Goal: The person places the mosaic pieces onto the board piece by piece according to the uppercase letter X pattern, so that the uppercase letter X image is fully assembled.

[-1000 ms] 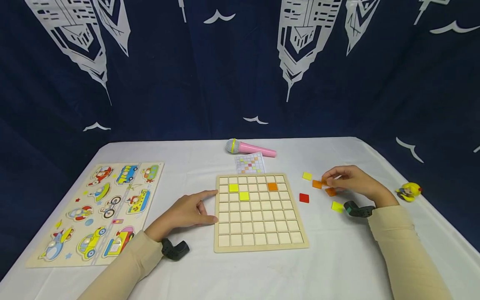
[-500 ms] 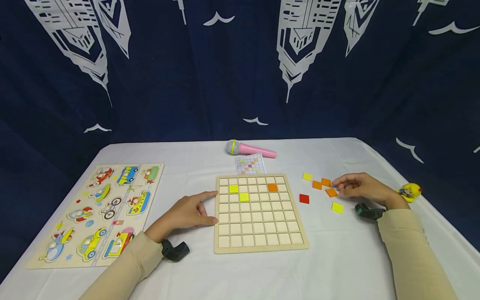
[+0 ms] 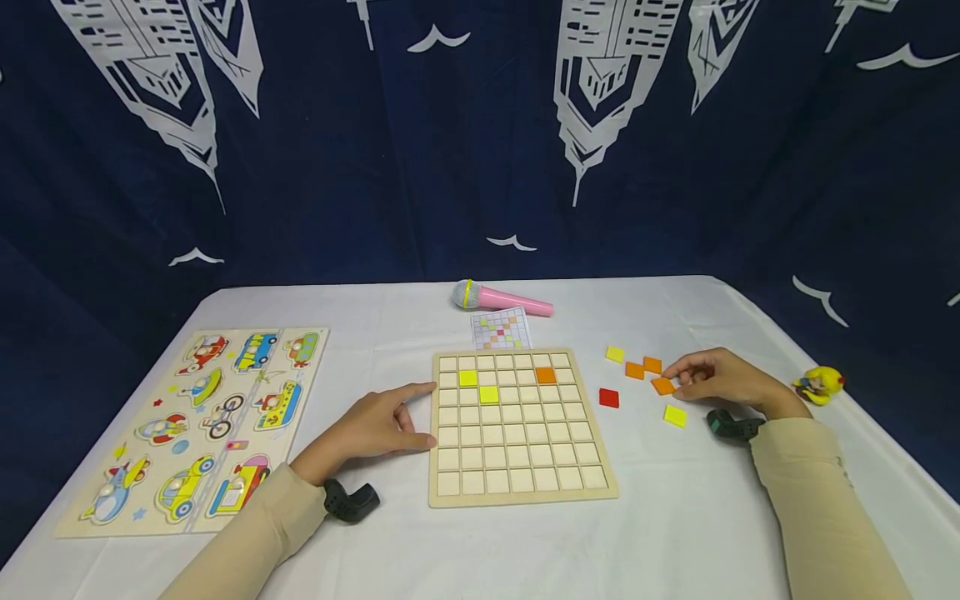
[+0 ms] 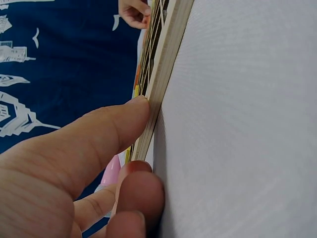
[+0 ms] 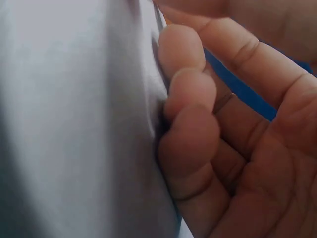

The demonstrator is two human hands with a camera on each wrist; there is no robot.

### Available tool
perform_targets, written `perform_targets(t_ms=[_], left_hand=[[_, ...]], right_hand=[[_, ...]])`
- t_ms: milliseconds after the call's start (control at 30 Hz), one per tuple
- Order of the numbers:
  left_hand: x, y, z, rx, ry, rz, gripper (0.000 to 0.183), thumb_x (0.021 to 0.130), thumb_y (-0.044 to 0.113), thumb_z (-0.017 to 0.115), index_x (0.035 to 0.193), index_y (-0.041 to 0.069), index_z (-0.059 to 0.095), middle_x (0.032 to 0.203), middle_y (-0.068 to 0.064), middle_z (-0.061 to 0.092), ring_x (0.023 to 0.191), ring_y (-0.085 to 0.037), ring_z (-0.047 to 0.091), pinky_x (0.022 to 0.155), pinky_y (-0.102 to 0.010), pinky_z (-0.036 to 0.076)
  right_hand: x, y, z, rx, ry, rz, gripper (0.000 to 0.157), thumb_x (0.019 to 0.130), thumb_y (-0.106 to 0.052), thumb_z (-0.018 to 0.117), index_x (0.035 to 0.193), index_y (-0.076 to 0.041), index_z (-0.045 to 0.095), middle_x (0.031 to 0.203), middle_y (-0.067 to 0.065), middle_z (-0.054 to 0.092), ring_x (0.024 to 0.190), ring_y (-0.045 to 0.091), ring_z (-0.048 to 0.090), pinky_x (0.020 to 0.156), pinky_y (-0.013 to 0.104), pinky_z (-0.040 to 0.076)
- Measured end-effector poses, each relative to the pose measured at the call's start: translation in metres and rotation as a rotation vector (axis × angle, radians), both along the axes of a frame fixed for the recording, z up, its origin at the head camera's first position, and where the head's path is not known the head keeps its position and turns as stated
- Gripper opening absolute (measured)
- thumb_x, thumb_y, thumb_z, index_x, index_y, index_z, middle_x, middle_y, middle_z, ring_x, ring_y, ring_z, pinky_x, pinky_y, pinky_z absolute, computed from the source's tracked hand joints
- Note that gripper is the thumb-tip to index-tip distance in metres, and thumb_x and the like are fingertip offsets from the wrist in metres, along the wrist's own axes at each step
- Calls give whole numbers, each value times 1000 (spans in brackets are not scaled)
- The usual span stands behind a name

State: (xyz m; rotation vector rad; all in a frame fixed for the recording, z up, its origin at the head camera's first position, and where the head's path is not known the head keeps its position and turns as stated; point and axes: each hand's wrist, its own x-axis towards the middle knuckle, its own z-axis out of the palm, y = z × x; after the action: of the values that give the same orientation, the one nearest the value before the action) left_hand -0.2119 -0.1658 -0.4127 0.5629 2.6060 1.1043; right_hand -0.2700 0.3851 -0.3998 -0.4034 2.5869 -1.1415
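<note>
A wooden grid board (image 3: 522, 498) lies on the white table, with yellow tiles (image 3: 489, 394) and one orange tile (image 3: 545, 375) in its cells. My left hand (image 3: 378, 427) rests at the board's left edge, index finger and thumb extended and touching it; the left wrist view shows the thumb against the edge (image 4: 161, 79). To the right of the board, my right hand (image 3: 731, 383) pinches the corner of a loose orange tile (image 3: 662, 386) on the cloth. In the right wrist view its other fingers (image 5: 190, 141) curl against the cloth; the tile is mostly hidden there.
Loose orange (image 3: 634, 370), yellow (image 3: 675, 415) and red (image 3: 609, 397) tiles lie near the right hand. A printed pattern card (image 3: 501, 328) and pink microphone (image 3: 516, 301) are behind the board. At left is a picture puzzle (image 3: 191, 425); a yellow figurine (image 3: 819, 384) sits far right.
My right hand drew back rightward from the orange tiles, leaving one beside the others, then came slightly left to the nearest orange tile. My left hand stayed at the board's edge.
</note>
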Motion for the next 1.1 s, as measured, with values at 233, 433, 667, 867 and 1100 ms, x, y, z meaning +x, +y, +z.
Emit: perform_targets(t_ms=[233,433,667,867,1100], left_hand=[[0,1,1,3,-5,2,85,85,28,92,158,6,54,72,2,66,58,-13,58,57,-28,41],[-1,1,1,-2,-5,3,85,86,29,92,158,7,54,72,2,66,59,-13,58,57,-29,42],[1,0,2,-1,-12,11,85,85,29,93,158,8,55,72,1,66,59,-13,58,57,-29,41],[-1,0,0,-3,-16,8,85,85,30,93,158,8,55,73,2,66,59,-13,58,57,-28,41],[-1,-1,0,-4,-14,3,85,86,31,92,159,8,54,73,2,66,58,-13,59,56,-28,41]], right_hand=[[0,-3,4,64,23,-10,32,92,-4,83,118,12,72,92,1,66,76,11,55,71,24,49],[2,-13,17,51,55,22,30,92,-3,80,118,11,71,106,10,73,84,12,61,77,24,53],[4,-35,27,-11,125,57,27,90,3,81,114,11,71,101,11,74,82,11,62,74,22,54],[5,-52,28,-24,143,78,25,89,4,82,111,10,71,97,10,74,80,10,63,75,23,54],[6,-75,26,-61,147,96,25,89,3,83,110,7,70,92,6,73,79,11,61,74,23,52]])
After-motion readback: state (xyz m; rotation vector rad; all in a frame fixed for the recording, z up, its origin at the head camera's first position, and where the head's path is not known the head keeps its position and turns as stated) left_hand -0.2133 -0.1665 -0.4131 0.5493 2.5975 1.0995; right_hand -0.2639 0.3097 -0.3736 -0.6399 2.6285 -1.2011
